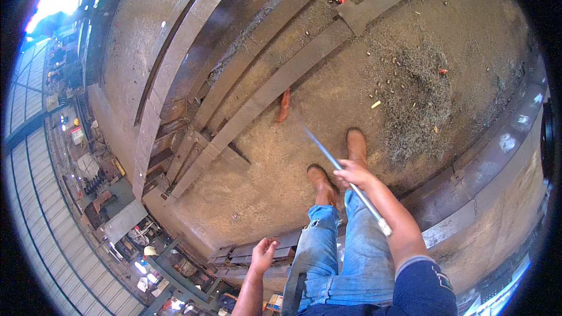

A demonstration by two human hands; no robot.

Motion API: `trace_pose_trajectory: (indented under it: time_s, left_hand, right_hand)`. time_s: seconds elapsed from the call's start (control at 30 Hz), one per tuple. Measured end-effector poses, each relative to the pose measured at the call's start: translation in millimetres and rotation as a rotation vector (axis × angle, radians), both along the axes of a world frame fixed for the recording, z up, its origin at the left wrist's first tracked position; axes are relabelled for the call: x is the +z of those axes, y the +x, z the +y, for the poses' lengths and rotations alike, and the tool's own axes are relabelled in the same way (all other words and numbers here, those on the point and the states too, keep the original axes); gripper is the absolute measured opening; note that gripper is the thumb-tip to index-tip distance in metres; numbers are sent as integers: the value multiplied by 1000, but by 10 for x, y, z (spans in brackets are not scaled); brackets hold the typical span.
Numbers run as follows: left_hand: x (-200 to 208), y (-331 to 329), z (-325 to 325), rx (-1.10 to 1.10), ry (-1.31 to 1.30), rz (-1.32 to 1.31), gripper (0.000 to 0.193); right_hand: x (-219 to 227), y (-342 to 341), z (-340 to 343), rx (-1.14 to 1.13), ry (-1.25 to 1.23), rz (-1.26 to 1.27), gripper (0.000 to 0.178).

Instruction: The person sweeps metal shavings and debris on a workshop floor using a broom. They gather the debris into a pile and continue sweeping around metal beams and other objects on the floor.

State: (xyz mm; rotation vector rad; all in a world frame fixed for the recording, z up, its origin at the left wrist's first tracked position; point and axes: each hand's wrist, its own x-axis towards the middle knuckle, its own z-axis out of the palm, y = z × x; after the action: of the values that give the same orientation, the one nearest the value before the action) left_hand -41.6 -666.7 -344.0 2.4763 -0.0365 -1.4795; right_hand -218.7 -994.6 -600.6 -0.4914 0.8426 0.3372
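Note:
My right hand (353,174) is wrapped around a long, thin metal rod (368,203), held at a slant over my legs. The rod's pale, thicker end lies near my right forearm, and its far end points forward and left over the floor, where it blurs. To the left of my knees, my left hand (264,253) hangs in the air with its fingers loosely bent. Nothing shows in it.
Long curved steel plates (281,85) run across the floor ahead. An orange-red strip (284,105) lies by one. Metal shavings (418,99) are heaped at the right. A curved steel rim (468,184) rises beside my right leg. Benches and clutter (126,219) stand far left.

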Motion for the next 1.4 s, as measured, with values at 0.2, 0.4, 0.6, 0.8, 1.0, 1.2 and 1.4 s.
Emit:
trace_pose_trajectory:
  time_s: [0.2, 0.4, 0.6, 0.8, 1.0, 1.2, 1.4]
  left_hand:
    - [-222, 84, -53, -43, 31, 83, 27]
    - [-577, -266, -441, -57, -42, 254, 25]
    - [-519, -276, -989, -159, -117, 213, 22]
    - [-567, -72, -823, 123, -111, 120, 23]
    - [-848, -334, -817, 145, -41, 177, 25]
    - [-1020, -707, -1238, -87, -109, 232, 26]
    - [-1486, -856, -1427, -130, -29, 395, 23]
  right_hand:
    - [938, -1234, -514, -361, -62, 338, 47]
    - [1708, -1498, -541, -147, 36, 335, 47]
    - [700, -1595, -248, 262, -130, 257, 53]
    - [1833, -1979, -1481, -49, -252, 517, 64]
    - [2036, -1640, -1457, 26, -5, 365, 65]
    - [484, -899, -1282, 53, -36, 60, 63]
    - [-753, -2173, -42, 316, -860, 221, 47]
